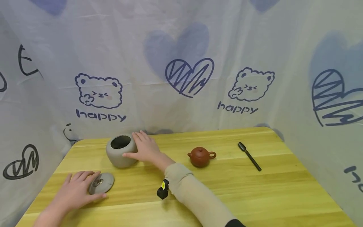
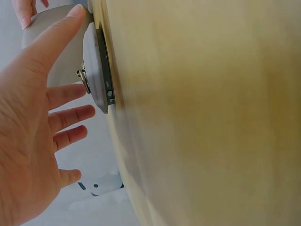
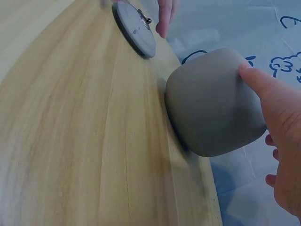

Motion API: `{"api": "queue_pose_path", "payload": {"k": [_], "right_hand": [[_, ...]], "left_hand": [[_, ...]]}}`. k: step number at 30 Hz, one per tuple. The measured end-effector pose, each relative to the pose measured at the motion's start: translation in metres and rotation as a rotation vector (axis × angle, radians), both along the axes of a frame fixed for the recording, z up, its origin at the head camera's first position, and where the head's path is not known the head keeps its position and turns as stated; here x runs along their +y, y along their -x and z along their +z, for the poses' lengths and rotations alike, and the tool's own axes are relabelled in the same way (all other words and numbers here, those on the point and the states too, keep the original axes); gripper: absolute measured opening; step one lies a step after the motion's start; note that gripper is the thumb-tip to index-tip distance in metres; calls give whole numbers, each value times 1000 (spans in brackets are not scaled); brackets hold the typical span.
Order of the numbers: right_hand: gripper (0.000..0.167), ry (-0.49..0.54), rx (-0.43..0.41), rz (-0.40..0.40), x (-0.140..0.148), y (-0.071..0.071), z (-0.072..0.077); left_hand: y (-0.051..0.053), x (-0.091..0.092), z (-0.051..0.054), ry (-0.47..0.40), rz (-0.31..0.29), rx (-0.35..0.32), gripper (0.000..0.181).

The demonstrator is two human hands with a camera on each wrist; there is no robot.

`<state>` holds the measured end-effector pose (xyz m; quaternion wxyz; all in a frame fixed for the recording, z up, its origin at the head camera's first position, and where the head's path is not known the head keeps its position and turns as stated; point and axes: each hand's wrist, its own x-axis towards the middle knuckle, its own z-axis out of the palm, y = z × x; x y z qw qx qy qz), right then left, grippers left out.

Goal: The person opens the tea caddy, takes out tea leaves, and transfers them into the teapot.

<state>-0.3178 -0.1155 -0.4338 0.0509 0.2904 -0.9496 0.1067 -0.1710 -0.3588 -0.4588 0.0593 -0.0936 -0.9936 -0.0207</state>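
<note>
A round grey jar [image 1: 120, 157] stands uncovered at the back left of the table, its dark mouth facing up. My right hand [image 1: 146, 148] holds the jar's right side, thumb in front and fingers along the far side. In the right wrist view, the thumb [image 3: 254, 77] touches the jar near its top; some fingers are hidden behind it. The jar's grey lid [image 1: 106, 183], with a small metal ring on top, lies in front of the jar. My left hand [image 1: 75, 192] is spread beside the lid, and the left wrist view shows its fingers [image 2: 73, 115] extended.
A reddish-brown teapot [image 1: 200, 157] sits right of the jar, its spout towards the left. Farther right lies a dark slim scoop [image 1: 250, 156]. The wooden table [image 1: 272, 195] meets a printed cloth [image 1: 136, 63] at the back and sides.
</note>
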Motion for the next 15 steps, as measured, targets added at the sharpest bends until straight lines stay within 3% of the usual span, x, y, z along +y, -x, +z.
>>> {"api": "queue_pose_path", "payload": {"k": [8,15], "right_hand": [[103,7,-25,21,-7,5,1],[106,-16,-23,-13,-14,6,2]], "left_hand": [[6,-1,1,-6,36,-63,103],[11,-4,-1,-12,53,-118,105]]}}
